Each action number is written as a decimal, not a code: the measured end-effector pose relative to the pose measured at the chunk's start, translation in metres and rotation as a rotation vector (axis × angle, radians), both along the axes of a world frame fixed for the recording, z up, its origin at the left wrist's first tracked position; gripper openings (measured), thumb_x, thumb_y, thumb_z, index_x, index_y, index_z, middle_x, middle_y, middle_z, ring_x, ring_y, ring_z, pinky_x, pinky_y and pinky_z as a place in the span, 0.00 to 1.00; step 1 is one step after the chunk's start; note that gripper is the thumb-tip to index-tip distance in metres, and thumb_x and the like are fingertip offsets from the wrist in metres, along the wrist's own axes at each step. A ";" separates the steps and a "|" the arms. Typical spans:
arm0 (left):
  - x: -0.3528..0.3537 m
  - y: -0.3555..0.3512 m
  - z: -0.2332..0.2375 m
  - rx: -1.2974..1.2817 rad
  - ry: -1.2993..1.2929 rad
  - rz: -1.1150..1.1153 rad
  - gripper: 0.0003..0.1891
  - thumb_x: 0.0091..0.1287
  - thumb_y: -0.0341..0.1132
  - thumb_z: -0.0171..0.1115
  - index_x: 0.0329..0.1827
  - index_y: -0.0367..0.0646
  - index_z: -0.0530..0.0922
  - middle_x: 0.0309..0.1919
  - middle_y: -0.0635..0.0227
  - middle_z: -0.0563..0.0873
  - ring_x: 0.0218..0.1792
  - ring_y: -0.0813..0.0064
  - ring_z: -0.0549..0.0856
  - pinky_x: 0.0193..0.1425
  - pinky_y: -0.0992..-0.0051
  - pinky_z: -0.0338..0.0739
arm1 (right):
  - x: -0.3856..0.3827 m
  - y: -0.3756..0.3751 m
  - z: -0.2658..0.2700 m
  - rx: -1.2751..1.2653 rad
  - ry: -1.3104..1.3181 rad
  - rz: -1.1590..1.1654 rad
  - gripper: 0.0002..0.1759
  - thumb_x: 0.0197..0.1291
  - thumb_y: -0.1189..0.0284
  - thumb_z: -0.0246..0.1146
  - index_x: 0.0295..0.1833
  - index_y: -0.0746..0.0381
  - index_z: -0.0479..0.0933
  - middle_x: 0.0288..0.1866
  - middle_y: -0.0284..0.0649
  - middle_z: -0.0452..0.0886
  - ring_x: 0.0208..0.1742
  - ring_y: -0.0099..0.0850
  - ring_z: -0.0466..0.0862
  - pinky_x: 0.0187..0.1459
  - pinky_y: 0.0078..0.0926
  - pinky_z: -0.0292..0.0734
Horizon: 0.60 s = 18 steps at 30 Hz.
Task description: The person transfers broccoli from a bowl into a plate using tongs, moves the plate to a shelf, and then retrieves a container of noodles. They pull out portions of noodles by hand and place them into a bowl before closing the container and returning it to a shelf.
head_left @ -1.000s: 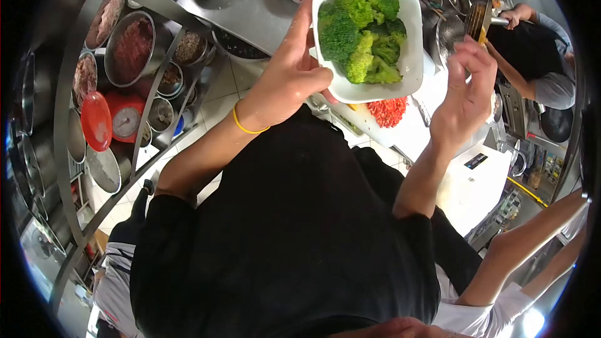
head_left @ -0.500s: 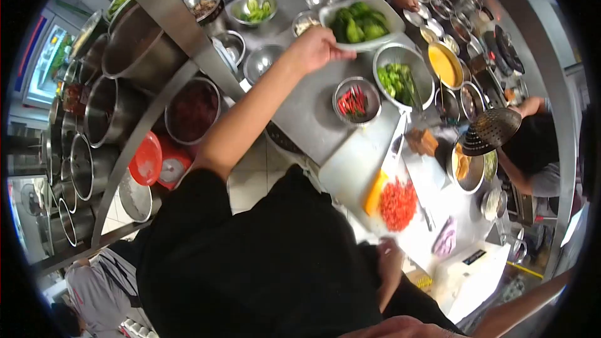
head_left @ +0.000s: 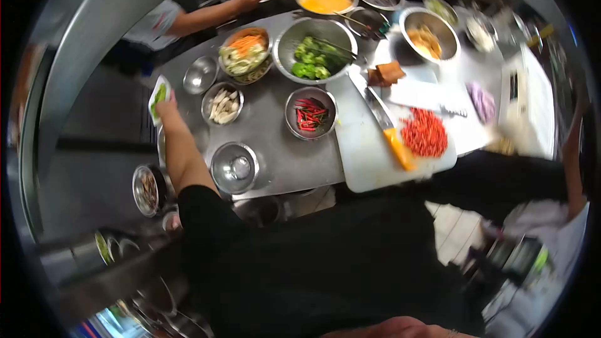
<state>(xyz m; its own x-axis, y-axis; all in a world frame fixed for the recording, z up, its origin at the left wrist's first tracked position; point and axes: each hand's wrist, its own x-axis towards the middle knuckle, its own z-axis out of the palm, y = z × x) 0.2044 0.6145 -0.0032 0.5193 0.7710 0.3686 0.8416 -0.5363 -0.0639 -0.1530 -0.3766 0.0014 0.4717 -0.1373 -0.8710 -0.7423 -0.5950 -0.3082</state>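
Observation:
At the left end of the steel table, my left hand [head_left: 166, 107] grips a white plastic container [head_left: 154, 101] by its near side. Green peppers [head_left: 160, 95] show inside it, and it appears steeply angled from here. A bowl of pale cut pieces [head_left: 223, 105] and an empty steel bowl [head_left: 235, 168] are to the right of that arm. I cannot see my right hand; a dark sleeve [head_left: 501, 181] stretches right, beyond the cutting board. On the white cutting board [head_left: 369, 172] lie chopped red pepper [head_left: 424, 133] and a yellow-handled knife [head_left: 397, 147].
Bowls of red chillies [head_left: 311, 114], cut green vegetables [head_left: 313, 59] and shredded vegetables [head_left: 244, 50] stand along the table. A pot of orange liquid [head_left: 327, 0] is behind them. A co-worker's arm [head_left: 206, 17] reaches in from the far left. A white bin [head_left: 532, 100] stands at right.
The view has turned left. My left hand has carried the container of green peppers from above the table's middle to its left end. My right hand has dropped out of sight.

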 end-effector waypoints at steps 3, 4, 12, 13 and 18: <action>-0.006 -0.001 -0.004 -0.156 -0.006 -0.010 0.45 0.50 0.72 0.50 0.43 0.30 0.77 0.41 0.47 0.82 0.43 0.53 0.83 0.43 0.59 0.78 | -0.043 0.003 -0.009 0.040 0.028 -0.113 0.14 0.53 0.72 0.58 0.43 0.69 0.75 0.38 0.48 0.80 0.37 0.42 0.82 0.36 0.42 0.79; -0.014 -0.015 0.001 -0.200 -0.148 -0.058 0.46 0.49 0.71 0.53 0.47 0.28 0.74 0.42 0.46 0.81 0.42 0.52 0.82 0.42 0.58 0.78 | -0.053 0.004 -0.011 0.062 0.020 -0.140 0.13 0.53 0.72 0.58 0.42 0.69 0.75 0.37 0.48 0.81 0.37 0.43 0.82 0.35 0.43 0.79; -0.013 0.036 -0.077 -0.606 -0.238 -0.041 0.25 0.56 0.50 0.60 0.40 0.32 0.80 0.39 0.52 0.82 0.39 0.57 0.82 0.41 0.59 0.79 | 0.109 0.048 0.122 0.088 0.157 0.052 0.13 0.59 0.69 0.53 0.34 0.67 0.78 0.31 0.48 0.81 0.33 0.35 0.84 0.31 0.39 0.79; -0.008 0.034 -0.077 -1.031 -0.967 0.199 0.22 0.58 0.46 0.55 0.46 0.35 0.77 0.43 0.52 0.79 0.41 0.55 0.80 0.41 0.59 0.79 | 0.136 0.060 0.139 0.017 -0.312 0.774 0.14 0.59 0.68 0.52 0.32 0.68 0.77 0.21 0.42 0.79 0.21 0.37 0.81 0.24 0.31 0.78; 0.000 -0.028 -0.017 -1.451 -1.643 0.750 0.19 0.63 0.44 0.44 0.51 0.45 0.75 0.50 0.59 0.78 0.47 0.58 0.79 0.49 0.57 0.72 | 0.235 0.137 0.205 -0.360 -0.746 0.583 0.09 0.56 0.72 0.58 0.32 0.68 0.77 0.26 0.43 0.80 0.28 0.37 0.79 0.32 0.28 0.73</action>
